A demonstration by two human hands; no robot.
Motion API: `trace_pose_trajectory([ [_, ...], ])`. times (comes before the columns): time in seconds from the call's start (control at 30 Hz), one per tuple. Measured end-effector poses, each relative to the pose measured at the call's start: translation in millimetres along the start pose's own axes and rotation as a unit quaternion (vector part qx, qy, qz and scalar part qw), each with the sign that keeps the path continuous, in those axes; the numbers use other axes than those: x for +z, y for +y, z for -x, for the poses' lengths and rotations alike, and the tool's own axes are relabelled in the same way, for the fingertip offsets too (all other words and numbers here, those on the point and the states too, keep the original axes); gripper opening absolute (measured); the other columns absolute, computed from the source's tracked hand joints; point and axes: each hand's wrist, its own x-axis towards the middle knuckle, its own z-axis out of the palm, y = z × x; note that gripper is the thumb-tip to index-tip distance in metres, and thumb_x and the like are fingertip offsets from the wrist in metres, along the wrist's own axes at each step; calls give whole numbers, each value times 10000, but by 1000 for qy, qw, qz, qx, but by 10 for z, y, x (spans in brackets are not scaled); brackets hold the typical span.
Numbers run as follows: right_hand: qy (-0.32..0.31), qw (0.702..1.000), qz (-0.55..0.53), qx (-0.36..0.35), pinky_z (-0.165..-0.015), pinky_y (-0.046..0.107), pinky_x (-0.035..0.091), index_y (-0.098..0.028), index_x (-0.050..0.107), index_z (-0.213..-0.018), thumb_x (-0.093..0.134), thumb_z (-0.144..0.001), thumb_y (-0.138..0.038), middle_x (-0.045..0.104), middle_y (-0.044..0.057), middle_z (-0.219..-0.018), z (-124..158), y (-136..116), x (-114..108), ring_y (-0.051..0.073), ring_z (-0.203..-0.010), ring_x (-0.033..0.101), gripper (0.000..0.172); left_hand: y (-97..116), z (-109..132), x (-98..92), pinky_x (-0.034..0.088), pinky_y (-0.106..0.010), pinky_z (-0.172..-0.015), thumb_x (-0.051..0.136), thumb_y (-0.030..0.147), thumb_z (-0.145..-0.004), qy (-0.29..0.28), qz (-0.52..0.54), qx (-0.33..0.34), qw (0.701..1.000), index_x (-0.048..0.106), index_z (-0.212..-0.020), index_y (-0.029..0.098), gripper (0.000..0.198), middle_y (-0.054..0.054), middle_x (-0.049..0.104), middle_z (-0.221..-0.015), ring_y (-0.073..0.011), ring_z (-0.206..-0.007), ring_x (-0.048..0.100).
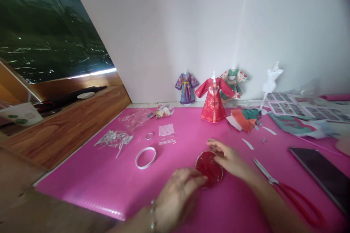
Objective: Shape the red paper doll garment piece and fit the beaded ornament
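A red round piece with a beaded-looking pale edge [210,169] lies on the pink mat in front of me. My left hand [179,193], a bracelet at its wrist, comes from the lower left with fingers curled together on the near left edge of that piece. It is slightly blurred. On the right side, my right hand [226,157] has its thumb at the round piece's upper right edge. Its fingers stretch apart from the thumb to a small gold-edged piece [211,140], which they partly hide.
Red-handled scissors [273,182] and a dark phone [319,174] lie at right. White tape rolls [146,158], pearl sticker strips [166,130] and paper scraps [115,139] lie at left. Behind stand a red robe on a stand [214,100], a purple robe [187,89] and a bare white mannequin [270,80].
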Motion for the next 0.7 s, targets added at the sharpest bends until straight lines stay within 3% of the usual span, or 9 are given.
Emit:
trace_pose_trajectory([
  [0.1,5,1000,22,14,-693,303,518,-201,616,-1162,503,-731,-189,676,-4,-785,3,20,-31,172,-727,658,445,164,-101,247,480,-408,-1035,504,128,-876,-48,18,35,998,402,-1409,325,577,-84,589,-1338,-245,-1218,568],
  [0.17,7,999,43,24,-591,283,483,-195,625,-1170,495,-739,-193,616,-39,-645,3,15,-50,158,-588,604,450,168,-135,396,444,-461,-1076,550,154,-855,-63,5,39,997,403,-1410,288,590,-116,554,-1388,-277,-1262,542],
  [0.27,19,996,79,31,-541,282,442,-189,655,-1136,496,-739,-190,605,-38,-606,-7,12,-71,158,-529,563,428,130,-134,493,361,-538,-1133,600,188,-846,-85,-6,34,996,386,-1418,257,614,-153,503,-1445,-308,-1320,498],
  [0.4,72,988,131,32,-692,330,464,-214,684,-1050,518,-756,-200,698,23,-767,-25,48,-109,201,-700,640,339,109,-84,345,312,-536,-1164,595,153,-857,-102,-1,32,994,354,-1435,256,634,-155,505,-1442,-296,-1341,483],
  [0.53,109,983,151,15,-717,337,464,-232,665,-1008,522,-796,-233,711,31,-792,-16,28,-144,212,-735,656,256,6,-33,129,305,-508,-1174,566,130,-864,-106,2,39,994,370,-1405,270,592,-110,570,-1362,-254,-1262,549],
  [0.7,16,989,107,-96,-774,293,494,-234,635,-1081,432,-801,-107,748,2,-841,37,-164,-87,167,-805,688,368,-115,36,6,230,-564,-1190,514,92,-874,-92,-44,68,992,408,-1371,256,534,-91,629,-1268,-238,-1179,607],
])
